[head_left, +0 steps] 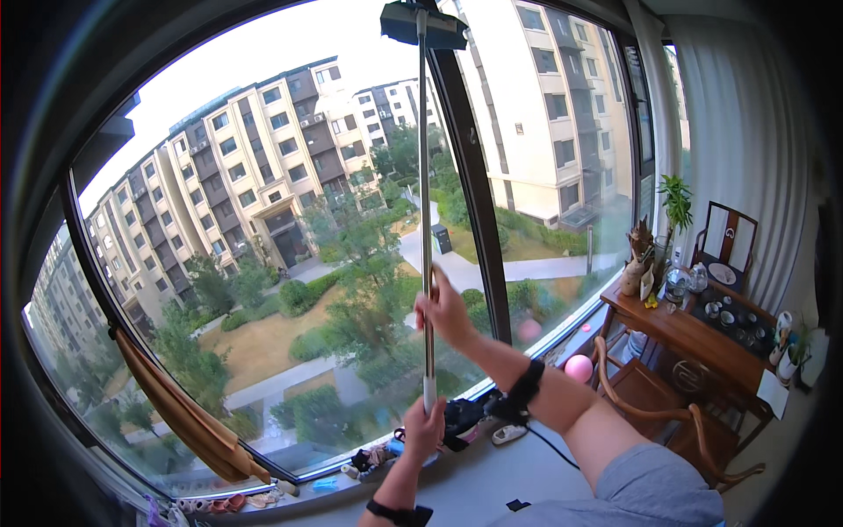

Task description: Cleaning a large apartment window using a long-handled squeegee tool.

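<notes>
The lower edge cuts off the left forearm (403, 481) and grey clothing (654, 492).

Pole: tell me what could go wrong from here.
1. The pole carries its dark head well above the left hand and right hand, so it may sway top-heavily.
2. If the grip slips, it could fall onto the white shoe below.
3. A wide swing rightward might strike the glass jar on the table.

My R hand (446, 314) grips the pole (425, 193), L hand (423, 429) wrapped lower at the white sleeve (429, 393); dark head (404, 24) up by window frame (479, 198), pink ball (579, 368) beside chair (645, 393), desk (746, 371) w/ plant (676, 206) off R.
</notes>
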Demonstrator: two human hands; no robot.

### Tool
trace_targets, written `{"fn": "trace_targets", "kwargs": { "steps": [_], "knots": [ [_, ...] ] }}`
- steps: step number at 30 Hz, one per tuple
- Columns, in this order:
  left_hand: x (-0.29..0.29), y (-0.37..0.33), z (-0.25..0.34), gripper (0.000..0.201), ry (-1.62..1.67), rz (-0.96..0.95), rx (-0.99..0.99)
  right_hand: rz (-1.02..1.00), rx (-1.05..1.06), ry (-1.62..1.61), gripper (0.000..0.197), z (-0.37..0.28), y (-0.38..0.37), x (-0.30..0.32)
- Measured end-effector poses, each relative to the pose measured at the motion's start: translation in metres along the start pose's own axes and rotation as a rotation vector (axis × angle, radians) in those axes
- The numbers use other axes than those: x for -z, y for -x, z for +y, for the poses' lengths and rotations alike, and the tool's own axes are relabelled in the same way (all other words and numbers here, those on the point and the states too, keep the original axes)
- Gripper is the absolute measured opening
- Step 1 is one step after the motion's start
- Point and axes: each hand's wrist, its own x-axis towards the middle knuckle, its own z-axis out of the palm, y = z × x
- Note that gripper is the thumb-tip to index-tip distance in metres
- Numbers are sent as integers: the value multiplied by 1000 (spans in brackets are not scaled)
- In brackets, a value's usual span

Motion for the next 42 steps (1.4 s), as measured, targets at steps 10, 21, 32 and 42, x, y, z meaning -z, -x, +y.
{"fn": "trace_targets", "kwargs": {
  "steps": [10,21,32,42],
  "knots": [
    [-11,-70,67,26,81,-59,-55,105,15,204,41,-42,-108,27],
    [27,26,-75,25,121,-78,155,-37,-187,634,66,96,18,9],
    [45,110,-170,28,223,85,376,-230,-326,587,55,126,134,-12],
    [-8,27,-94,33,361,-7,366,-232,-145,600,60,91,31,32]
  ]
}}
